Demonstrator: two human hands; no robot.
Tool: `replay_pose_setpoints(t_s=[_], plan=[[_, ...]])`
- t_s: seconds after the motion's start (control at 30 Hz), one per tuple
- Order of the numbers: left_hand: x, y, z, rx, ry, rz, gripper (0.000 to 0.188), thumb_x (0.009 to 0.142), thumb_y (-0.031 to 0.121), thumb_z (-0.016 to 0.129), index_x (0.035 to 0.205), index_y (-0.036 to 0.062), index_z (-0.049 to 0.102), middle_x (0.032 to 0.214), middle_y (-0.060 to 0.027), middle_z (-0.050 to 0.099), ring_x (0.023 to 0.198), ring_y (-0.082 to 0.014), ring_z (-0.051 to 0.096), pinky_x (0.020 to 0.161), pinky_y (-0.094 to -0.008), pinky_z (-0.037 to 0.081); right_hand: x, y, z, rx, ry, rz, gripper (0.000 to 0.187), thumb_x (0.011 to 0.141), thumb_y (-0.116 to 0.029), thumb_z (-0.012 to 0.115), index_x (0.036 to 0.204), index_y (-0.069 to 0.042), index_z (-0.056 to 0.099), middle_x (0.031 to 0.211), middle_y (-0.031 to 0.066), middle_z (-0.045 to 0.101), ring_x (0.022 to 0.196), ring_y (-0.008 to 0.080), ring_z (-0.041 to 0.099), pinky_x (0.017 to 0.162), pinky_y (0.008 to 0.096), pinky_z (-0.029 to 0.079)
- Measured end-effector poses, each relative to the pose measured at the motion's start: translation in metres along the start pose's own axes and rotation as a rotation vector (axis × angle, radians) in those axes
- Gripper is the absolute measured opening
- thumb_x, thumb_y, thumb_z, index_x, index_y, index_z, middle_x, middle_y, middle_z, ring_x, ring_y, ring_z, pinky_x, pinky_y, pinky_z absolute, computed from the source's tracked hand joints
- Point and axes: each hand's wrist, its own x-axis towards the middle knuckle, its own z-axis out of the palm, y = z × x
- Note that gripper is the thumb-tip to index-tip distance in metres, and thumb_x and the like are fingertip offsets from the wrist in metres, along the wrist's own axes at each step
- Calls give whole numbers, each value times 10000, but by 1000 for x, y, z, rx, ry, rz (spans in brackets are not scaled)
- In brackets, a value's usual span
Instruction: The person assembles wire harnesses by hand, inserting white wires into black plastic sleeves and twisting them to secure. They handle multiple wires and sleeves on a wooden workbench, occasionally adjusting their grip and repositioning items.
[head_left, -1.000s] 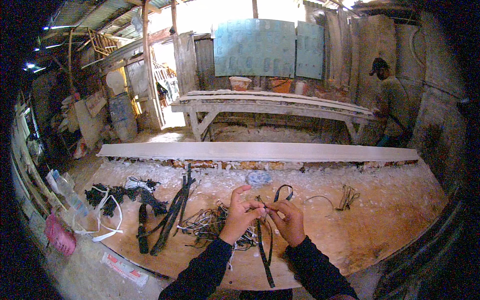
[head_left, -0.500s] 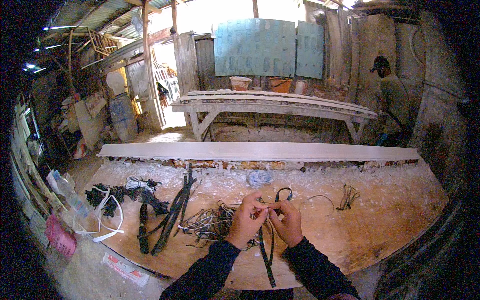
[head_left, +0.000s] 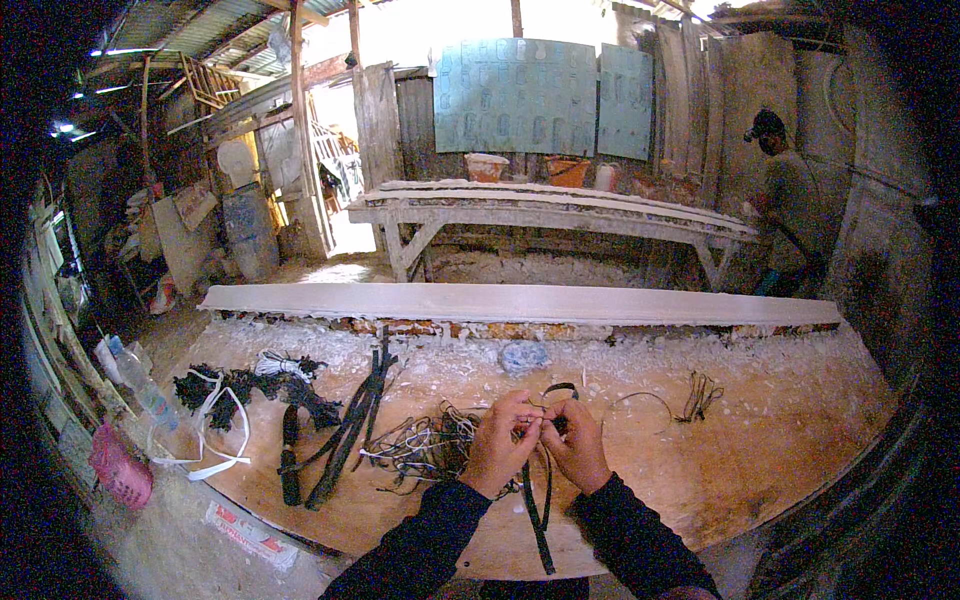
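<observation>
My left hand (head_left: 497, 447) and my right hand (head_left: 578, 448) meet over the wooden tabletop, fingertips pinched together. Between them is what looks like a thin cord, largely hidden by the fingers. A narrow black strap (head_left: 543, 535) loops up behind the hands, and its two lengths run down toward the near table edge. Beside my left hand spreads a tangle of thin black and white cords (head_left: 415, 447). Farther left lie several long black strips (head_left: 352, 430) and a dark, stick-shaped object (head_left: 290, 455).
A long white molding (head_left: 520, 302) spans the table's far side, with a crumpled bluish lump (head_left: 524, 357) before it. Black cord bundles (head_left: 225, 400) and a white strap (head_left: 240, 462) lie left; a small cord bundle (head_left: 700, 397) lies right. Beyond, a person (head_left: 790, 200) stands by another bench (head_left: 440, 212).
Both hands stay pinched together, with only small shifts of the fingers. The whole view has moved slightly; the things on the table lie as before.
</observation>
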Motion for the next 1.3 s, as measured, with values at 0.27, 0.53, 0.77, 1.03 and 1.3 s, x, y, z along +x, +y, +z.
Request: replay_pose_setpoints(t_s=[0.27,0.53,0.77,1.03,1.3], plan=[[2,10,-4,114,5,93,169,760,41,595,920,43,543,1064,-152,508,952,-261,544,764,-329,464,1,7,6,771,-106,342,28,827,-54,462,830,-64,488,792,9,506,731,118,514,705,301,462],[8,14,-8,-135,-59,-230,108,806,81,574,892,20,554,888,-61,562,807,-145,555,703,-276,453,4,6,1,1076,-202,586,51,836,-82,476,851,-105,519,782,-25,527,681,83,500,764,307,462],[6,6,-7,-55,-54,-120,132,831,129,554,902,19,571,854,-48,582,719,-107,556,595,-229,456,3,-7,-4,1134,-175,555,60,828,-113,549,875,-75,549,793,-14,558,712,90,533,741,268,456],[5,11,-8,-192,-58,-157,127,806,67,569,914,5,590,833,-55,554,743,-128,551,658,-240,448,3,-3,-2,1137,-120,573,131,836,-115,541,945,-44,562,880,27,595,769,109,557,738,251,456],[8,14,-13,-189,-58,-167,144,790,81,600,922,28,616,844,-26,554,730,-93,543,607,-206,444,3,-8,-2,1137,-108,554,127,800,-98,580,903,-27,559,824,50,590,779,152,564,755,283,457]])
